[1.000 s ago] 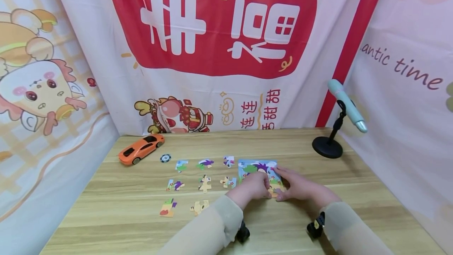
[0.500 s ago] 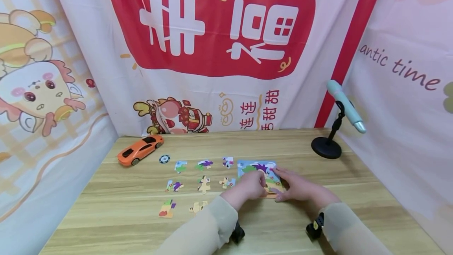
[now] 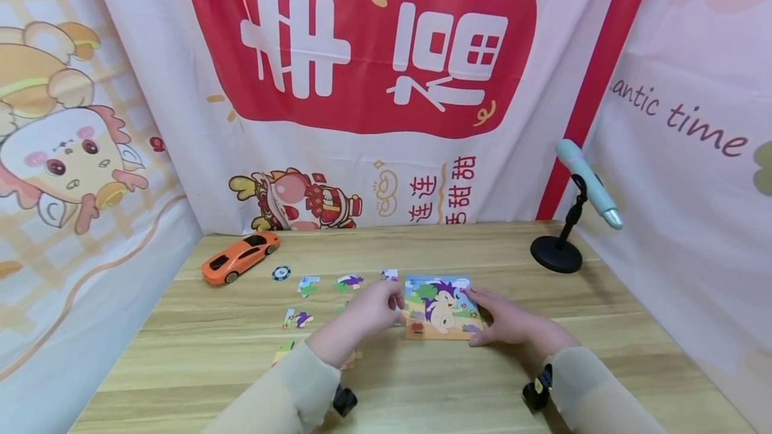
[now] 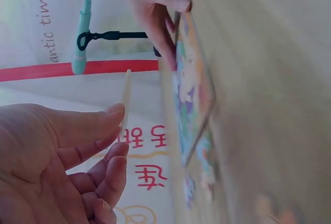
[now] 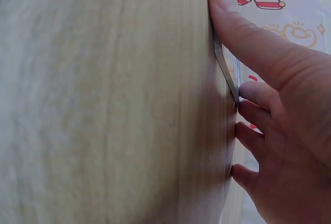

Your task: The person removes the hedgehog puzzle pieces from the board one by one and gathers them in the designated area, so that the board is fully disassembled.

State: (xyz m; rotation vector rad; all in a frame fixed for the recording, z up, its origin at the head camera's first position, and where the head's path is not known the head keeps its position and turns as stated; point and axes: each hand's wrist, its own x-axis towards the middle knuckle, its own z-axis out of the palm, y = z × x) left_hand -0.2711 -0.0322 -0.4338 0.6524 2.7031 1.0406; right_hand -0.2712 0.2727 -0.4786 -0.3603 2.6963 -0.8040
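A square picture puzzle, showing a purple-haired cartoon animal, lies right of centre on the table in the head view. My right hand holds its right side, thumb at the near corner and fingers along the side edge. Just left of the puzzle, above the loose pieces, is my left hand. Between its thumb and forefinger it pinches a thin puzzle piece, seen edge-on in the left wrist view and hidden in the head view. Loose puzzle pieces lie in rows to the left, some covered by the left hand and forearm.
An orange toy car stands at the back left, with a round chip beside it. At the back right a teal microphone sits on a black stand. Printed cloths hang behind and on both sides of the table.
My left hand has moved left off the puzzle to the loose pieces, uncovering the picture. The right hand stays at the puzzle's right edge.
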